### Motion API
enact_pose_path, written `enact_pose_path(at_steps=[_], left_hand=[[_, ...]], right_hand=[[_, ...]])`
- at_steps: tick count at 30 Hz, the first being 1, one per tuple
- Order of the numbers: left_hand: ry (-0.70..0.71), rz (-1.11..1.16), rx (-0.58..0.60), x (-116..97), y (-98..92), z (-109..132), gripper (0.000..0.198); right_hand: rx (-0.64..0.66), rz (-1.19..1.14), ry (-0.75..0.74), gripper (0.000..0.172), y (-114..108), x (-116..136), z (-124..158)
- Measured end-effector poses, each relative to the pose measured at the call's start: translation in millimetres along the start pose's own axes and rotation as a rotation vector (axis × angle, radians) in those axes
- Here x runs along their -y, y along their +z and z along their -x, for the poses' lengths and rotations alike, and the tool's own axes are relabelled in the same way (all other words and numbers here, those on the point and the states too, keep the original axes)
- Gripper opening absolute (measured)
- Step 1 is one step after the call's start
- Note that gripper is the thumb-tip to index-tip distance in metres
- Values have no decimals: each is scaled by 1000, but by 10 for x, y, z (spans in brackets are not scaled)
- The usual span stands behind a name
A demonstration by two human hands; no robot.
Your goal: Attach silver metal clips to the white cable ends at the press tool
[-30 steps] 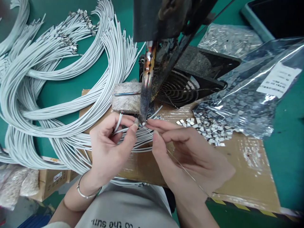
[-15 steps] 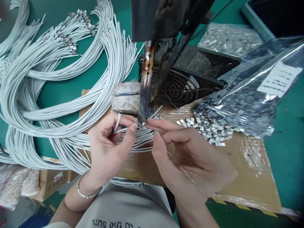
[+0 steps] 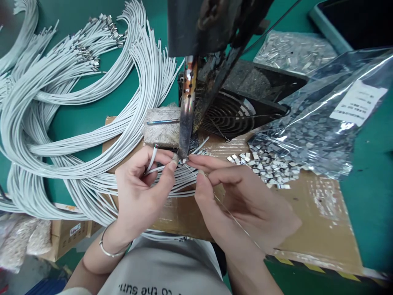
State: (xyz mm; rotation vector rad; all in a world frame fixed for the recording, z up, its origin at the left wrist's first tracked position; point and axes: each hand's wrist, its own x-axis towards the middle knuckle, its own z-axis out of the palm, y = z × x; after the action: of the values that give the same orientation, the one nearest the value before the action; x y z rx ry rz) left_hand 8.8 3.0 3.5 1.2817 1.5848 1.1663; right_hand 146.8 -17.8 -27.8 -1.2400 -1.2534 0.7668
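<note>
Pinched between the thumb and index finger of my left hand (image 3: 143, 188) is a white cable (image 3: 151, 159), its other part looping up past the fingers. The cable's end lies just under the tip of a soldering iron (image 3: 185, 131), mounted pointing down. My right hand (image 3: 236, 196) is closed on a thin solder wire (image 3: 236, 221), which runs up from the wrist to the iron's tip. At that tip a small metal piece (image 3: 184, 161) shows between the fingertips of both hands. Its exact contact with the cable is too small to make out.
Bundles of white cables (image 3: 73, 143) spread over the left side. A fan (image 3: 233, 112) stands behind the iron. Loose metal tabs (image 3: 273, 168) spill from a plastic bag (image 3: 322, 119) at right. A worn block (image 3: 162, 133) bears a thin rod. Cardboard (image 3: 322, 229) lies beneath.
Both hands stay at the iron's tip, almost still. My right hand has shifted very slightly left with the solder wire; the view itself has moved a little.
</note>
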Motion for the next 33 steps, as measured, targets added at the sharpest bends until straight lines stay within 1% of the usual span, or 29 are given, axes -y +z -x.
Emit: enact_pose_path(at_steps=[6, 13, 21, 25, 33], left_hand=[[-12, -16, -11, -10, 6, 3, 13], [6, 7, -5, -10, 7, 2, 14], [23, 15, -1, 1, 4, -8, 15], [7, -19, -6, 13, 3, -10, 14], [-1, -14, -4, 33, -7, 15, 13]], right_hand=[[-3, -8, -11, 26, -6, -14, 13], [-11, -10, 1, 27, -6, -5, 33], [-16, -9, -20, 24, 3, -4, 25], [-15, -11, -13, 22, 8, -15, 25], [-21, -24, 15, 24, -2, -27, 43]])
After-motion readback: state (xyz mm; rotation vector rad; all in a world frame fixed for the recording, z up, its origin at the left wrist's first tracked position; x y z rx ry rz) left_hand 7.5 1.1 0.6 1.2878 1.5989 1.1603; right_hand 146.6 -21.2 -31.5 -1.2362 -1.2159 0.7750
